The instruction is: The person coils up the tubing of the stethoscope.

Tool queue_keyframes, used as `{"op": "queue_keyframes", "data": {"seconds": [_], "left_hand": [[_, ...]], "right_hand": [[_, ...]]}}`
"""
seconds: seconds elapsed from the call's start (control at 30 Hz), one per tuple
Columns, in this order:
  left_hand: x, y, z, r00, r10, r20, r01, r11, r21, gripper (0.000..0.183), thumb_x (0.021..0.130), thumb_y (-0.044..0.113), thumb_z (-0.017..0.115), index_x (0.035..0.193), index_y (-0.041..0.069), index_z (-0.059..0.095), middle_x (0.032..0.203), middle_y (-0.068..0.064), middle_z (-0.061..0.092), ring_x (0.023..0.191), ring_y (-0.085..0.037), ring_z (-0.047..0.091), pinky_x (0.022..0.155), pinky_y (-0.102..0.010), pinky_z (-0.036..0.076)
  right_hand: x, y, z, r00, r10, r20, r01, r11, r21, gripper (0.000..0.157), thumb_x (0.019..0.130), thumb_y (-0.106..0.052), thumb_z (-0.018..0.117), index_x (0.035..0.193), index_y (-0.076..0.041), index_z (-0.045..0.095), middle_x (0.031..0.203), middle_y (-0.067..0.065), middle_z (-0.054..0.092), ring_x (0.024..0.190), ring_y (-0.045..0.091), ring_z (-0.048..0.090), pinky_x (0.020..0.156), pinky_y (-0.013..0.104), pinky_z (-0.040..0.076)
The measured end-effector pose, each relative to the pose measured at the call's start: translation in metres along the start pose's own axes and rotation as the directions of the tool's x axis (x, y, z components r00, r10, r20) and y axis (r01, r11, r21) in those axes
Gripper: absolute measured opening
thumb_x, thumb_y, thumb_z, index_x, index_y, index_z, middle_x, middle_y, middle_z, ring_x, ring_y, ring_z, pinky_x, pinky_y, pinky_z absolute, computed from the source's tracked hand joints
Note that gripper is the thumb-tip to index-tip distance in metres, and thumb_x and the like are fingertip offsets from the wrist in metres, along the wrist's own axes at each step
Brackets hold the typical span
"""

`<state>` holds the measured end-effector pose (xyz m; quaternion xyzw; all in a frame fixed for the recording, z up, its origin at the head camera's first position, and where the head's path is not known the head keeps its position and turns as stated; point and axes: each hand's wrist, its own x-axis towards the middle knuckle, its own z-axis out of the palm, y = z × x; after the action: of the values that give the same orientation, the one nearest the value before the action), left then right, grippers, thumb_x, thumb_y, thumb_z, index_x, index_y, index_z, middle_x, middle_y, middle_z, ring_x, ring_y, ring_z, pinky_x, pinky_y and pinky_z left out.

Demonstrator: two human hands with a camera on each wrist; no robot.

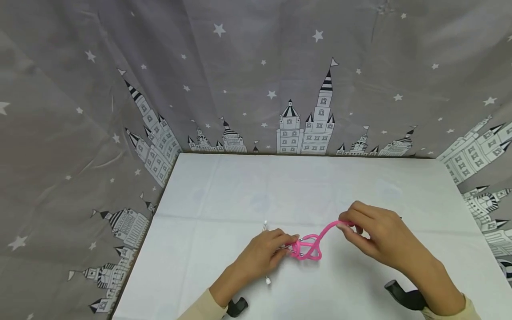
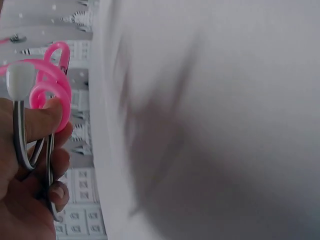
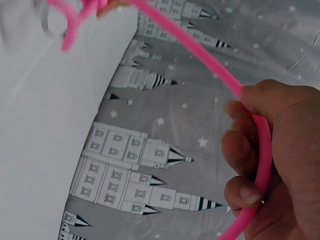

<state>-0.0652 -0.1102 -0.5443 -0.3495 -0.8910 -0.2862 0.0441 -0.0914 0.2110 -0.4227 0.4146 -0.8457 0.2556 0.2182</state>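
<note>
Head view: white table (image 1: 224, 186), grey castle-printed curtain (image 1: 240, 58) behind; over the table, pink-tubed stethoscope (image 1: 317, 245) clamped in left hand (image 1: 261, 252) and right hand (image 1: 378, 235), held apart. Left wrist view: blurred shadow (image 2: 160, 130) across table. Right wrist view: pink tubing (image 3: 192, 46) against starry curtain.

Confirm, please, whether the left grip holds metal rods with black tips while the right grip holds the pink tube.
Not quite: the tips are white, as the head view shows; the left grip does hold the metal rods, and the right grip the pink tube.
</note>
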Motion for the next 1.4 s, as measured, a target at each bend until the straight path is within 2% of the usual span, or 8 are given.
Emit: {"op": "queue_keyframes", "data": {"seconds": [0.2,0.37,0.6,0.8,0.97,1.1,1.27,1.4], "left_hand": [[0.000,0.015,0.002,0.995,0.098,0.010,-0.098,0.995,-0.014,0.047,0.100,0.018,0.077,0.146,0.024,0.068,0.115,0.011,0.073,0.092,-0.005,0.062,0.084,-0.015,0.049],[0.003,0.024,0.005,0.993,0.111,0.030,-0.110,0.993,-0.047,0.046,0.103,0.019,0.074,0.148,0.025,0.066,0.116,0.012,0.073,0.097,-0.004,0.064,0.087,-0.015,0.049],[0.008,0.030,0.013,0.996,0.063,0.065,-0.060,0.997,-0.053,0.046,0.103,0.022,0.074,0.148,0.027,0.066,0.119,0.011,0.073,0.093,-0.004,0.061,0.087,-0.013,0.047],[0.010,0.033,0.011,0.988,0.150,0.044,-0.145,0.983,-0.112,0.046,0.105,0.023,0.072,0.149,0.026,0.065,0.119,0.012,0.075,0.095,-0.001,0.061,0.086,-0.006,0.044],[0.011,0.037,0.007,0.976,0.217,0.020,-0.213,0.969,-0.126,0.039,0.105,0.022,0.072,0.144,0.024,0.069,0.121,0.013,0.075,0.099,0.000,0.064,0.087,-0.005,0.045],[0.013,0.040,0.006,0.962,0.273,0.000,-0.272,0.957,-0.103,0.040,0.105,0.023,0.072,0.144,0.025,0.069,0.119,0.013,0.075,0.098,0.001,0.064,0.088,-0.004,0.044],[0.015,0.045,0.006,0.944,0.327,-0.035,-0.329,0.941,-0.078,0.039,0.105,0.024,0.073,0.144,0.023,0.070,0.119,0.013,0.077,0.101,0.002,0.066,0.091,-0.005,0.046],[0.016,0.048,0.005,0.944,0.324,-0.063,-0.329,0.939,-0.100,0.037,0.104,0.024,0.074,0.140,0.020,0.072,0.122,0.011,0.078,0.105,0.002,0.069,0.093,-0.005,0.047]], "right_hand": [[0.004,0.015,0.003,0.999,0.054,0.008,-0.054,0.998,0.016,0.045,0.112,-0.053,0.049,0.102,-0.017,0.075,0.092,-0.012,0.066,0.071,0.002,0.058,0.063,0.011,0.047],[0.007,0.021,0.008,0.999,0.024,-0.042,-0.021,0.998,0.061,0.043,0.111,-0.051,0.052,0.103,-0.016,0.075,0.093,-0.013,0.065,0.074,-0.001,0.056,0.064,0.009,0.046],[0.015,0.015,0.011,1.000,0.029,0.003,-0.030,0.996,0.085,0.040,0.111,-0.048,0.053,0.103,-0.016,0.074,0.092,-0.011,0.065,0.074,-0.001,0.055,0.065,0.010,0.047],[0.011,0.030,0.014,0.996,0.094,0.007,-0.095,0.993,0.067,0.044,0.110,-0.053,0.052,0.104,-0.016,0.075,0.093,-0.011,0.066,0.075,0.000,0.057,0.063,0.010,0.046],[0.000,0.046,0.024,0.987,0.158,0.019,-0.159,0.984,0.078,0.012,0.099,-0.026,0.079,0.105,-0.017,0.075,0.093,-0.012,0.065,0.078,0.000,0.058,0.064,0.010,0.046],[-0.006,0.051,0.036,0.979,0.196,0.047,-0.200,0.976,0.086,0.028,0.084,-0.008,0.089,0.105,-0.019,0.075,0.093,-0.012,0.066,0.079,0.000,0.059,0.065,0.010,0.046],[-0.008,0.053,0.049,0.976,0.207,0.073,-0.213,0.972,0.100,0.021,0.089,-0.013,0.087,0.106,-0.020,0.075,0.093,-0.012,0.066,0.079,0.001,0.059,0.067,0.009,0.046],[-0.010,0.055,0.057,0.972,0.219,0.085,-0.228,0.968,0.104,0.021,0.089,-0.013,0.087,0.105,-0.021,0.075,0.092,-0.012,0.066,0.079,0.001,0.059,0.066,0.010,0.046]]}}
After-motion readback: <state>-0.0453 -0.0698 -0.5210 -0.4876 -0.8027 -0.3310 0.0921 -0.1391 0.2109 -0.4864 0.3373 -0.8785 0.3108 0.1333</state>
